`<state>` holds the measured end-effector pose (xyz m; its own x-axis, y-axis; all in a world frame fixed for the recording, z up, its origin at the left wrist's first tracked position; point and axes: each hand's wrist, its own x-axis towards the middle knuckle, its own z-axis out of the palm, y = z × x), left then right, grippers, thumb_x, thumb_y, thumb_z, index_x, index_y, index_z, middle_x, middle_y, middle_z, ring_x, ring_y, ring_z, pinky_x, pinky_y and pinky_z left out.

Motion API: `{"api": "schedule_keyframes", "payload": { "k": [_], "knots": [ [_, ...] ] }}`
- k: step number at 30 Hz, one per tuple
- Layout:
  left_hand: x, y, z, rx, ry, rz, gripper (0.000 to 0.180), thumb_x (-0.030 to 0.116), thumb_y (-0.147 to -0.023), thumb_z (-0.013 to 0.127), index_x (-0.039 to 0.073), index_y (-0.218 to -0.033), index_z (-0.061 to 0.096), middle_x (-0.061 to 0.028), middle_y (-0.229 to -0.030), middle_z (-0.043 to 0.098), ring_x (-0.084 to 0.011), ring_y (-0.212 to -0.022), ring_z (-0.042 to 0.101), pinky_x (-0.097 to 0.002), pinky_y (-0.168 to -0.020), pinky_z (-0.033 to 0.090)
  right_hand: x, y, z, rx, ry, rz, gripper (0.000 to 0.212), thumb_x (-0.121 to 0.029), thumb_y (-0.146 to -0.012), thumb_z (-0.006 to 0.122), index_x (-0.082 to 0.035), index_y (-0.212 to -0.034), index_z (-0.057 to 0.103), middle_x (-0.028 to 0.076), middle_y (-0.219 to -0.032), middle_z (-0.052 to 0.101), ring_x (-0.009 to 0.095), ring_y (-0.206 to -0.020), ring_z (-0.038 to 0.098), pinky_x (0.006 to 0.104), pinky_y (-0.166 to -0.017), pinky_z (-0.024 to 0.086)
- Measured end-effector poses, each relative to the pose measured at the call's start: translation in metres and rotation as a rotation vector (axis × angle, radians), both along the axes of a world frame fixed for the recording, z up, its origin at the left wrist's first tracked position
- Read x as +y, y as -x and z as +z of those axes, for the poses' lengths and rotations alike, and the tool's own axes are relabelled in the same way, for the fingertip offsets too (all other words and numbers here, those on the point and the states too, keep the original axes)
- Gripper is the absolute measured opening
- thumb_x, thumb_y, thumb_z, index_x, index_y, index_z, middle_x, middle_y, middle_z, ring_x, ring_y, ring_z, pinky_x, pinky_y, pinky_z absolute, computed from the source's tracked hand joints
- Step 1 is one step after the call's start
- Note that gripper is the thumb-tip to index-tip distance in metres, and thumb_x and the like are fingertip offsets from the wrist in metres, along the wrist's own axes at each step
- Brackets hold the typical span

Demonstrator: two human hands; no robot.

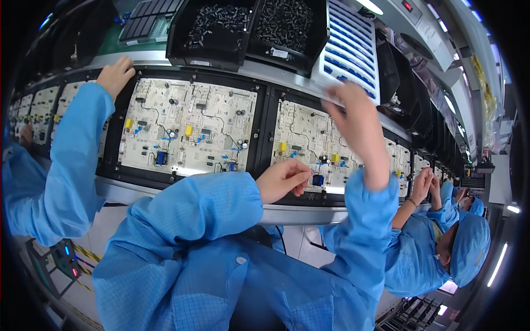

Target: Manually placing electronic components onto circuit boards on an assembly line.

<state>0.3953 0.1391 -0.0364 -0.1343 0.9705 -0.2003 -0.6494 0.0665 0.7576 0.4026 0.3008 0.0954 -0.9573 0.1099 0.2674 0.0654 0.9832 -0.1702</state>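
Note:
My left hand (282, 181) hangs over the near edge of a circuit board (301, 127), its thumb and fingers pinched together. Whatever may be between those fingertips is too small to make out. Right beside them a dark blue block-shaped component (318, 180) stands on the board. My right hand (353, 118) is raised above the board's far right part, close to a white tray (369, 91) with rows of blue parts. Motion smears its fingers, so their grip is unclear. Yellow, black and small blue components dot the board.
Another pale board (190, 121) sits in a black frame to the left. Behind stand black bins of small dark parts (221, 25) (284, 25). A co-worker's hand (116, 76) rests on the frame at left; another co-worker's hands (424, 185) work at right. More black bins (400, 83) line the right.

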Motion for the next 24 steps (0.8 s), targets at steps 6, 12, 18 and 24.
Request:
{"api": "schedule_keyframes", "payload": {
  "k": [6,12,18,24],
  "knots": [
    [0.001,-0.008,-0.008,0.171,-0.010,0.008,0.015,0.004,-0.086,0.050,0.001,-0.101,0.050,-0.0039,-0.083,0.054,-0.0085,-0.073,0.053,-0.0225,-0.068,0.045,0.066,0.162,-0.051,-0.150,-0.375,0.134,0.014,-0.004,-0.070,0.057,-0.004,-0.083,0.060,0.015,-0.080,0.060,0.032,-0.079,0.058,0.0379,-0.067,0.047],
    [-0.002,-0.003,0.008,0.207,-0.039,0.042,0.018,0.000,-0.084,0.051,0.000,-0.103,0.051,-0.0057,-0.089,0.058,-0.0096,-0.083,0.056,-0.0234,-0.076,0.045,0.084,0.179,-0.068,-0.230,-0.345,0.103,0.014,-0.007,-0.068,0.060,-0.002,-0.081,0.060,0.018,-0.080,0.060,0.034,-0.081,0.058,0.0395,-0.071,0.048],
    [0.002,0.000,0.007,0.792,-0.124,0.160,0.022,-0.001,-0.080,0.054,0.005,-0.102,0.051,-0.0085,-0.085,0.056,-0.0174,-0.079,0.057,-0.0277,-0.071,0.047,0.080,0.141,-0.047,-0.032,-0.093,0.203,0.011,-0.007,-0.071,0.062,0.001,-0.077,0.056,0.014,-0.072,0.060,0.027,-0.071,0.059,0.0328,-0.062,0.047],
    [0.005,0.000,0.005,1.322,-0.228,0.226,0.020,0.007,-0.072,0.062,0.007,-0.090,0.054,-0.0081,-0.086,0.053,-0.0260,-0.081,0.052,-0.0350,-0.070,0.043,0.056,0.029,-0.011,0.214,0.216,0.139,0.014,-0.006,-0.071,0.066,-0.001,-0.079,0.055,0.005,-0.070,0.059,0.012,-0.064,0.057,0.0226,-0.060,0.046]
  ]
}}
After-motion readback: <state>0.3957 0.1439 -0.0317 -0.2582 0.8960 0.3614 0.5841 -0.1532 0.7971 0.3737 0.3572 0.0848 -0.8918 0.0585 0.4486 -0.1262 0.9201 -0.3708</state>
